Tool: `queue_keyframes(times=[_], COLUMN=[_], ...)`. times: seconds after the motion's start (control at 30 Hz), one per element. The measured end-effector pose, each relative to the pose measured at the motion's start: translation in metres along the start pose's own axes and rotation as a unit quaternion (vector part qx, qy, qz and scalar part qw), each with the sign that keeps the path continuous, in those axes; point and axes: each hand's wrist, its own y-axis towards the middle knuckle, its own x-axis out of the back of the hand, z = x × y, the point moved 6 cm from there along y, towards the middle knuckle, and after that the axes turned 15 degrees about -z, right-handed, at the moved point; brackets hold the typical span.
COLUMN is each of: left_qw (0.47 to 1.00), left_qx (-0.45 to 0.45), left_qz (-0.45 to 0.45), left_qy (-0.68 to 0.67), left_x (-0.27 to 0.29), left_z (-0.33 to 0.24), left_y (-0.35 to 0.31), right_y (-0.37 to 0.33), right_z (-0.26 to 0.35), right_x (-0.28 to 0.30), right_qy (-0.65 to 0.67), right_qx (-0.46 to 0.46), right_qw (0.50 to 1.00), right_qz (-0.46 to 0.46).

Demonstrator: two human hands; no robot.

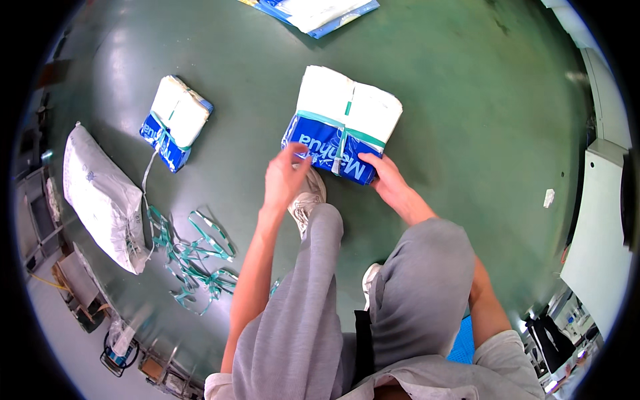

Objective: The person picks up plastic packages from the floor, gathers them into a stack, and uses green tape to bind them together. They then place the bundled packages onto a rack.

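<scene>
Blue-white bundle (373, 110) is corner-held in my right grip (392, 183), likely for steadiness; left grip (285, 177) blurred, can't tell.

Right hand (391, 179) on strapped bundle (375, 111)

bending left knee (325, 223) and right knee (433, 240). reaching in from seven o'clock with the left forearm (257, 267) and from four with the right forearm (416, 207), partly hidden behind that knee. holding the left hand (283, 183) near ten, slightly blurred, with fingers curled toward one. gripping with the right hand (392, 179) between two and three, pointing its thumb (370, 159) toward ten, with other fingers mostly hidden.
</scene>
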Motion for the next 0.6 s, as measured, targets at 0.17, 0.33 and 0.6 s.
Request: queue_keyframes(times=[0.17,0.33,0.6], left_qw=[0.992,0.979,0.993], left_qx=[-0.032,0.154,0.032], left_qz=[-0.083,0.133,0.112], left_qy=[0.084,-0.007,-0.008], left_x=[-0.002,-0.032,-0.003], left_z=[0.027,0.055,-0.033], left_y=[0.065,0.088,0.074], right_y=[-0.001,-0.002,0.003], right_z=[0.03,0.036,0.034], right_x=[0.033,0.023,0.018], right_qy=[-0.336,-0.263,-0.103], right_qx=[0.313,0.098,0.077], right_qw=[0.88,0.958,0.99], right_qz=[-0.122,-0.06,0.057])
